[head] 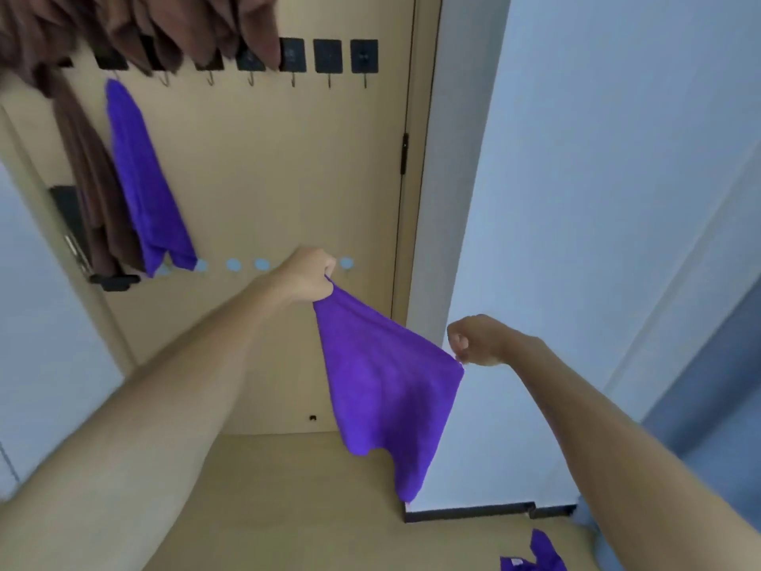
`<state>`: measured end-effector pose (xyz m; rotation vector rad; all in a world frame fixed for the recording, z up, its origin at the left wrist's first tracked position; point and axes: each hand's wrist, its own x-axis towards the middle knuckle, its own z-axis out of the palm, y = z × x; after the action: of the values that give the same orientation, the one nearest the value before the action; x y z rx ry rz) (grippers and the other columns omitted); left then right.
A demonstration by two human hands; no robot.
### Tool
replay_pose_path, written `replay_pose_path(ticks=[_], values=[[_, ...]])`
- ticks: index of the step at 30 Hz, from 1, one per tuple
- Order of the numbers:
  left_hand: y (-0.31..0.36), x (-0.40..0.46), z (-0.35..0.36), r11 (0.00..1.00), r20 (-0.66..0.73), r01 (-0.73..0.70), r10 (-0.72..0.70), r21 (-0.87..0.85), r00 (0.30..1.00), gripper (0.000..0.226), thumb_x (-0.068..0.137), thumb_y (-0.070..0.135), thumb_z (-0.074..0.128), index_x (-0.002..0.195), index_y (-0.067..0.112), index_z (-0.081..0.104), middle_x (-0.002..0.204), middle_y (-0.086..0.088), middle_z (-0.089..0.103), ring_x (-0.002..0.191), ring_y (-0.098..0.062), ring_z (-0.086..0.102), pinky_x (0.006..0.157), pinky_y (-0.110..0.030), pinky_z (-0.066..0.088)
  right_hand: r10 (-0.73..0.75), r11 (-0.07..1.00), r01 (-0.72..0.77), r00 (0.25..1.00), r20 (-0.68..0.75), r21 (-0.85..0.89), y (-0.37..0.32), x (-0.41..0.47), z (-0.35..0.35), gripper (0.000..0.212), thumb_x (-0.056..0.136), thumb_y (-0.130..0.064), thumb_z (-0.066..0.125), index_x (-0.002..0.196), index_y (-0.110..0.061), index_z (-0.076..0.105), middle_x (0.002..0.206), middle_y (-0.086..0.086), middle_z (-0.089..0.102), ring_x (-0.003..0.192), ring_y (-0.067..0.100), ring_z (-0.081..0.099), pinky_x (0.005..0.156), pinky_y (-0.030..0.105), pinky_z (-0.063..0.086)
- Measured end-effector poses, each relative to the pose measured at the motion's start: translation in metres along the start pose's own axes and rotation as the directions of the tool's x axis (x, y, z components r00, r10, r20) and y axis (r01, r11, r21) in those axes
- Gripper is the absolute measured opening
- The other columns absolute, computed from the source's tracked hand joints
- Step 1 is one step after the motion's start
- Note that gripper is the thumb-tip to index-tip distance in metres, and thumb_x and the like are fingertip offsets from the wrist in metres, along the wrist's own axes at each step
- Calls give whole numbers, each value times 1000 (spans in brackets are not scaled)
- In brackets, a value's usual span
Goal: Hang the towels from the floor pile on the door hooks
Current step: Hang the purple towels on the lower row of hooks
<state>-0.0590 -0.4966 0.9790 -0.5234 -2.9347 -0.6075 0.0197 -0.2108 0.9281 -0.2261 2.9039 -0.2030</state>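
In front of the door point(267, 179), the left hand point(311, 276) is gripping one top corner of a purple towel point(387, 385), its fingers curled tight round the bunched cloth. The right hand point(479, 342), at about four o'clock from the left, is pinching the opposite corner between fingertips and thumb, where a small pale loop or tag seems to be showing, though it is too small to tell. The towel is hanging spread between the two hands, its lower edge trailing toward six o'clock.

The main risk is lying in that thin pinch: if the loop is slipping out of the fingertips while the towel is being lifted, the cloth is likely to drop back to the floor point(288, 488). Missing the small hook would also leave it merely draped and sliding off.

Up at twelve o'clock, a row of black hooks point(327, 61) is running across the door; those toward one o'clock are standing free, while brown towels point(94, 166) and another purple towel point(144, 175) are hanging at ten o'clock. A row of pale round dots point(247, 264) is crossing the door at hand level. At five o'clock, more purple cloth point(535, 558) is lying on the tan floor beside a pale bluish wall point(597, 199).
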Motion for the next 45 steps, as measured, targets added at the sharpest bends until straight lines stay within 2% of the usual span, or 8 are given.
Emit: replay_pose_path(ticks=[7,10,15,21,27,35,40,45], values=[[-99,-54,-69,997,-1,78,-78,16,997,30,69,-10,38,53,15,35,56,2,36,60,-18,33,47,-25,22,-165,961,194,974,-153,198,-150,59,-4,8,84,-11,59,88,-17,62,88,-4,63,82,13,58,81,29,45],[-108,-69,-83,999,80,-19,15,47,997,31,66,-12,37,53,15,33,55,3,37,56,-13,33,45,-21,23,-319,860,358,934,-163,363,-252,82,10,36,85,-22,62,121,-18,57,111,-6,61,103,12,54,94,30,43],[-156,-107,-127,997,97,-33,26,72,995,32,64,-13,38,51,16,34,53,4,38,54,-12,37,56,-28,30,-420,798,417,902,-94,435,-344,93,35,6,89,-18,58,92,-15,63,86,-1,59,83,19,55,76,32,46],[-235,-176,-171,960,0,251,-253,121,967,32,67,-15,39,52,13,34,57,1,38,56,-9,35,51,-21,25,-530,799,496,848,8,340,-400,105,38,25,89,-18,62,67,-22,49,73,-8,49,74,16,47,65,23,38],[-273,-221,-178,812,36,551,-567,194,823,15,82,0,49,76,13,52,94,-7,59,90,-21,56,67,-29,48,-598,722,573,799,-65,388,-429,108,26,12,91,-22,61,88,-10,63,71,-8,51,74,14,50,60,20,40],[-223,-168,-124,890,149,415,-392,-188,908,14,90,7,58,81,18,58,75,8,55,78,-10,51,59,-12,40,-579,704,597,796,-174,386,-408,110,-6,18,91,-22,60,87,-4,63,73,0,52,66,13,47,57,21,38],[-201,-136,-119,912,120,360,-342,-195,932,17,91,10,53,96,21,65,94,4,61,96,-15,58,89,-30,48,-540,734,559,825,-167,386,-356,117,-14,14,93,-19,55,89,-9,63,79,-2,56,74,13,50,64,21,41],[-159,-100,-112,873,115,381,-364,-304,924,17,92,6,39,92,14,54,92,-19,64,66,-20,64,63,-27,50,-485,721,544,838,-248,429,-317,119,-35,15,95,-19,51,82,-13,55,72,-6,51,65,10,49,59,19,39]])
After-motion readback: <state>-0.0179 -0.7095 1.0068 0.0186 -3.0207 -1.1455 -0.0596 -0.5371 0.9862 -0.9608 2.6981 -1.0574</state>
